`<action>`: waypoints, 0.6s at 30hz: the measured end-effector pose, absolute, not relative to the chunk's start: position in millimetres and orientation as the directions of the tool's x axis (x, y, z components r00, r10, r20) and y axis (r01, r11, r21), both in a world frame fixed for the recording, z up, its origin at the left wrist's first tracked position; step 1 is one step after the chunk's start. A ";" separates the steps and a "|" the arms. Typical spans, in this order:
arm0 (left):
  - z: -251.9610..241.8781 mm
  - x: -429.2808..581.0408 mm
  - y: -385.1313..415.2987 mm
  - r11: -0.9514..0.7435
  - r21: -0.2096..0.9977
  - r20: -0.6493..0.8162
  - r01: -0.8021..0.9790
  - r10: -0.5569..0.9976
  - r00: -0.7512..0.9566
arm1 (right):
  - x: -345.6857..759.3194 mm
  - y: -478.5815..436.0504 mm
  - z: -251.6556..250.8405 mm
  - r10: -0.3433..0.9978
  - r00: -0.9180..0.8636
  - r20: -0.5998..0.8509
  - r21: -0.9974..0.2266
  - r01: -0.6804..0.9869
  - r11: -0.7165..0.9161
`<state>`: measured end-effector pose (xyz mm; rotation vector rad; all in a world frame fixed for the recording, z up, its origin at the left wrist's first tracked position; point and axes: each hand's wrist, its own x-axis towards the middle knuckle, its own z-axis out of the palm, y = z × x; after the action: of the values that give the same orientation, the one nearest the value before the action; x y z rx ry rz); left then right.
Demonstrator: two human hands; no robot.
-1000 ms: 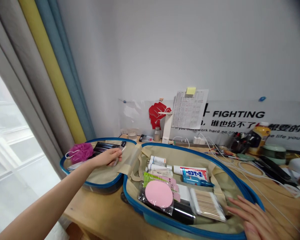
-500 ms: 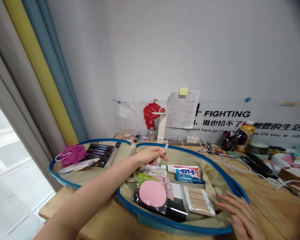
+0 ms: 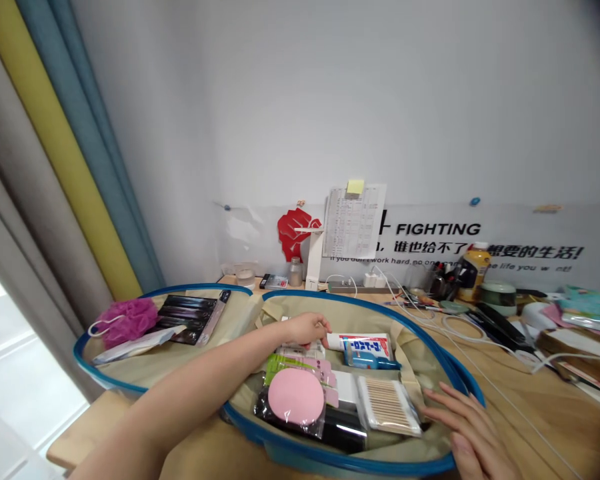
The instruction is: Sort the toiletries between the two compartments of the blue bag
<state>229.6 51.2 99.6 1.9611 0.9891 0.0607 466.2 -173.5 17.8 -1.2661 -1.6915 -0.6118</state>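
Note:
My left hand reaches low into the right half of an open blue-rimmed case, its fingers curled together; whatever they hold is hidden. Beneath and beside it lie small tubes or bottles, partly covered by the hand. Just right of the fingers is a toothpaste tube, with a small blue bottle against it. Nearer me are a pink oval puff in clear wrap, a black cylinder and a pack of cotton swabs. My right hand rests on the case's right rim, fingers spread.
The case's left half holds a purple bath puff, a white packet and a black brush set. Behind the case stand a glass jar and a power strip. Cables and a yellow bottle are at the right.
My left hand has lowered into the case, and the small clear item with a pale top seen at its fingers is now hidden. My right hand stays at the rim. The view shifted slightly.

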 end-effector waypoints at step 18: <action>119.3 281.1 23.1 -0.805 0.302 -0.236 0.511 0.456 0.858 | 460.2 -175.6 24.3 0.476 -0.065 0.877 -0.121 0.929 0.350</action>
<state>281.1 23.1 119.3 2.6758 0.7218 -0.2146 460.2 -175.6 24.3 -1.2654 -1.6930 -0.6177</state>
